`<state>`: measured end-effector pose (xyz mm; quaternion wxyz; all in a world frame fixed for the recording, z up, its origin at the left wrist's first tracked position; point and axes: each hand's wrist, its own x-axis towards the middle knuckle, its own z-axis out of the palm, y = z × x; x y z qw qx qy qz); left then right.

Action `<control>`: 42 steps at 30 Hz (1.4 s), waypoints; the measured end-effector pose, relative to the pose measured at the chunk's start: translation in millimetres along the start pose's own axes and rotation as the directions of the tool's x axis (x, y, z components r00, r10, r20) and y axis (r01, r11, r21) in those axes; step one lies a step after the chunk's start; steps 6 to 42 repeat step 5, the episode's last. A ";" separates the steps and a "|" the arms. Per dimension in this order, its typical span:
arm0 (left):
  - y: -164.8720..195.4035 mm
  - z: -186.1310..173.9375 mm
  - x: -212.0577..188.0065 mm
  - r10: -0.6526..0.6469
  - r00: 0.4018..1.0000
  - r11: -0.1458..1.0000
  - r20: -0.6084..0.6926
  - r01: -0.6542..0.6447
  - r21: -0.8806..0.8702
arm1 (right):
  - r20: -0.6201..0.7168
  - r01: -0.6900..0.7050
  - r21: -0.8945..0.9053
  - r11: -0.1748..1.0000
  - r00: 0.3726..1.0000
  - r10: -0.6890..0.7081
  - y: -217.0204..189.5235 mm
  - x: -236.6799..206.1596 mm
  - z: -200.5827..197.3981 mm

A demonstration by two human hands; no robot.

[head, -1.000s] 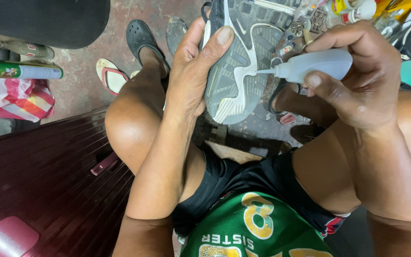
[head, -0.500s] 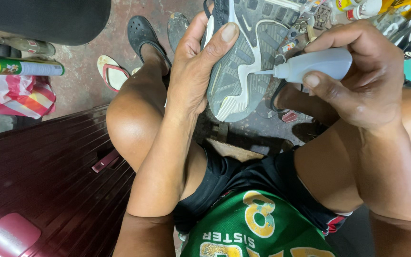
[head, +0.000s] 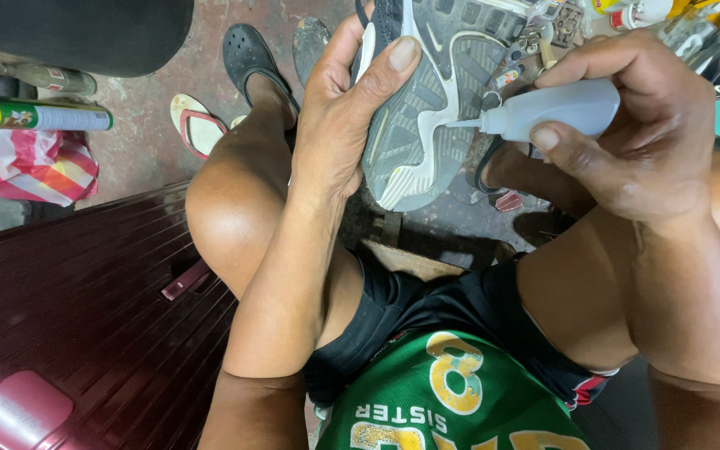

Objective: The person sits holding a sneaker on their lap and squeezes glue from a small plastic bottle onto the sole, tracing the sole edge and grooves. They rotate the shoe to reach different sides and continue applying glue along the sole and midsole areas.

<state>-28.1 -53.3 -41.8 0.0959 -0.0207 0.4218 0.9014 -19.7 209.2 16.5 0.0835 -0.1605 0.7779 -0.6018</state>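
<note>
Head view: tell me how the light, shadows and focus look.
Head view: soft, even light, no harsh glare; the shoe and glue bottle are sharp, as are the left hand and right hand; dim shadow lies between the legs; frame edges bend slightly.

grey sneaker (head: 427,108): you hold it sole-up, grey-and-white tread facing you | translucent squeeze bottle (head: 556,108): lying sideways, nozzle touching sole

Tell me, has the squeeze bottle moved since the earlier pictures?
No. The squeeze bottle keeps its place against the flip-flop on the floor, nozzle at the shoe sole.
</note>
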 end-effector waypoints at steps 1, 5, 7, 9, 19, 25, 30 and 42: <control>0.0 0.4 -0.1 0.001 1.000 1.000 -0.003 -0.001 0.000 | 0.007 0.009 -0.012 1.000 1.000 -0.009 -1.4 1.5 -0.3; -0.6 0.3 0.5 0.001 1.000 1.000 -0.010 0.000 0.009 | 0.006 -0.008 -0.042 0.999 1.000 0.008 -15.9 0.9 -6.2; -0.6 0.3 0.5 0.001 1.000 1.000 -0.010 0.000 0.009 | 0.006 -0.008 -0.042 0.999 1.000 0.008 -15.9 0.9 -6.2; -0.6 0.3 0.5 0.001 1.000 1.000 -0.010 0.000 0.009 | 0.006 -0.008 -0.042 0.999 1.000 0.008 -15.9 0.9 -6.2; -0.6 0.3 0.5 0.001 1.000 1.000 -0.010 0.000 0.009 | 0.006 -0.008 -0.042 0.999 1.000 0.008 -15.9 0.9 -6.2; -0.6 0.3 0.5 0.001 1.000 1.000 -0.010 0.000 0.009 | 0.006 -0.008 -0.042 0.999 1.000 0.008 -15.9 0.9 -6.2; -0.6 0.3 0.5 0.001 1.000 1.000 -0.010 0.000 0.009 | 0.006 -0.008 -0.042 0.999 1.000 0.008 -15.9 0.9 -6.2; -0.6 0.3 0.5 0.001 1.000 1.000 -0.010 0.000 0.009 | 0.006 -0.008 -0.042 0.999 1.000 0.008 -15.9 0.9 -6.2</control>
